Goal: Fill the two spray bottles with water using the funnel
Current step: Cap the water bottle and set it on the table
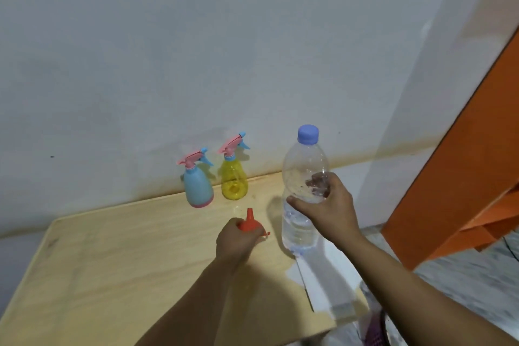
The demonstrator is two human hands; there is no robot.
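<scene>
Gripping the clear water bottle [302, 196] round its middle, the right hand [328, 205] held it upright near the table's [112, 261] right edge, cap [308, 134] on, water in its lower part. Beside it, the left hand [236, 241] curled over the red funnel [250, 223], spout up. Both spray bottles, blue [198, 187] and yellow [234, 178], stood side by side against the wall [196, 50] at the back edge, heads on. Bare tabletop spread wide to the left. Whether the bottle's base touched the table was hard to tell; the funnel's rim was mostly hidden.
</scene>
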